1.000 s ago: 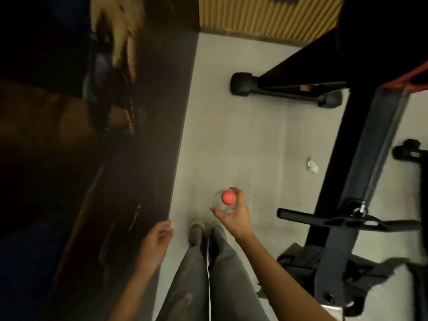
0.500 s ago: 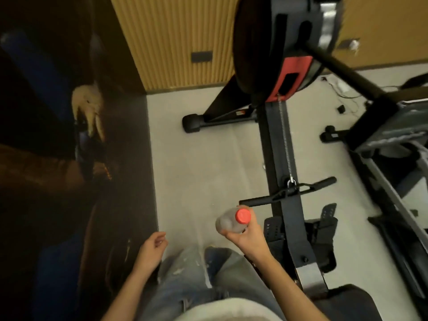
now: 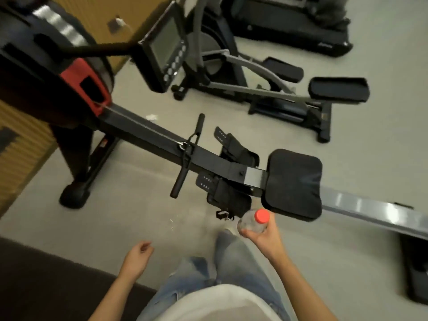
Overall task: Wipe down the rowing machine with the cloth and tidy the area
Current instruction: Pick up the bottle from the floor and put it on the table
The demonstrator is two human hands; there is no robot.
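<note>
The long black rowing machine with a red-trimmed flywheel housing (image 3: 69, 72) is lying diagonally across the pale grey floor (image 3: 129, 200), its square black padded seat (image 3: 294, 184) sitting on the grey rail just in front of the person. A grey elliptical trainer (image 3: 254, 84) is standing well apart behind it. The right hand (image 3: 261, 235) is gripping a clear plastic bottle with an orange-red cap (image 3: 253, 220), fingers wrapped around its body. The left hand (image 3: 139, 251) is hanging empty with fingers loosely curled. No cloth is showing anywhere, though a small white crumpled scrap (image 3: 151, 117) is lying beside the rail. The one-handed hold on the smooth bottle looks liable to slip, and a drop could strike the footrests (image 3: 229, 193).
</note>
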